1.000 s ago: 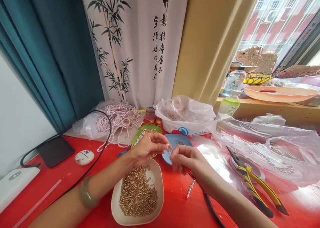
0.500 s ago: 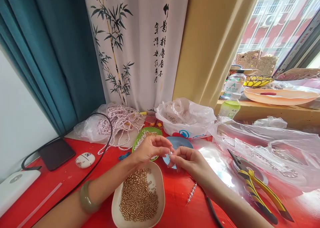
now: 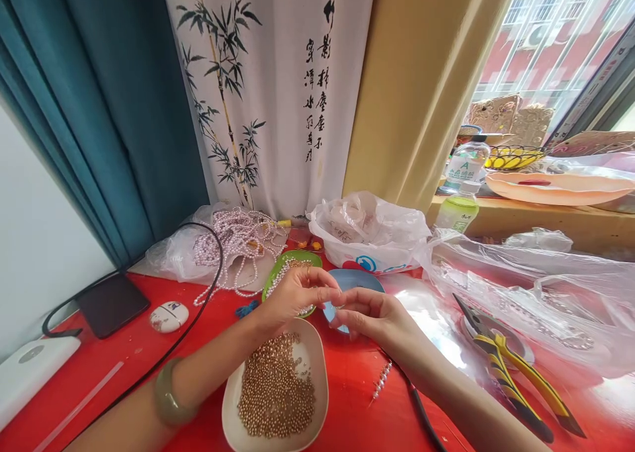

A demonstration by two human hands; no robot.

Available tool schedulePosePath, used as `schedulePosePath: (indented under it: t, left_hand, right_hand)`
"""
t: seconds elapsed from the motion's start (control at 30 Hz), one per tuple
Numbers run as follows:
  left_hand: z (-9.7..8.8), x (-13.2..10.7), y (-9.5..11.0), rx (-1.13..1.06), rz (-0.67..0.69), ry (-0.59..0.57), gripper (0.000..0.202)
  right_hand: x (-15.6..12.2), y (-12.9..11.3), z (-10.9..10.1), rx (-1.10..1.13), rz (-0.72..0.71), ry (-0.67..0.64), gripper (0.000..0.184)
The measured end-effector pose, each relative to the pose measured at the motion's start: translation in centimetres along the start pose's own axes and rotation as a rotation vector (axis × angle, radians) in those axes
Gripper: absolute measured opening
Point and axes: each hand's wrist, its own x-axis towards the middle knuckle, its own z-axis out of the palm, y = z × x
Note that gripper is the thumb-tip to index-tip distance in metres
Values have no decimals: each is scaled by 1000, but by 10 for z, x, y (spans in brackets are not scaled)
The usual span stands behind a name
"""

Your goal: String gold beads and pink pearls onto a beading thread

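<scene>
My left hand (image 3: 292,294) and my right hand (image 3: 371,316) meet fingertip to fingertip above the blue dish (image 3: 353,281), both pinched on a tiny pearl piece that is too small to make out. Just below them stands a white bowl (image 3: 233,392) full of small gold beads (image 3: 276,387). Behind my left hand sits a green dish (image 3: 284,261) with beads. A short strand of white pearls (image 3: 381,380) lies on the red table (image 3: 124,359) under my right wrist. A green bangle (image 3: 166,394) circles my left wrist.
Pink pearl strands (image 3: 237,239) lie heaped on plastic at the back left. A white plastic bag (image 3: 370,233) sits behind the dishes, clear bags (image 3: 536,286) at right. Yellow-handled pliers (image 3: 516,372) rest at right. A black cable (image 3: 198,306), phone (image 3: 112,303) and white devices lie at left.
Both hands stayed together over the blue dish, shifting only slightly as the fingers worked the small piece. The view drifted a little.
</scene>
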Motion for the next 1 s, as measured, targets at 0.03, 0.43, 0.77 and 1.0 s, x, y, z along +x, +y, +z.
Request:
schedulePosePath:
  t: [0.03,0.43,0.77,1.0]
  left_hand:
    - [0,0,0,-2,6,-4,8]
    - [1,-1,0,-17,14,-20,7]
    - [-1,-1,-2,0,-5,-22,10]
    - [-6,1,6,144,-60,-29,12]
  right_hand:
    - [0,0,0,5,0,3,23]
    - [-6,-8,1,18,-55,-22,14]
    - [-3,-6,0,10,-40,-49,17]
    - [-3,-4,0,41,2,-54,22]
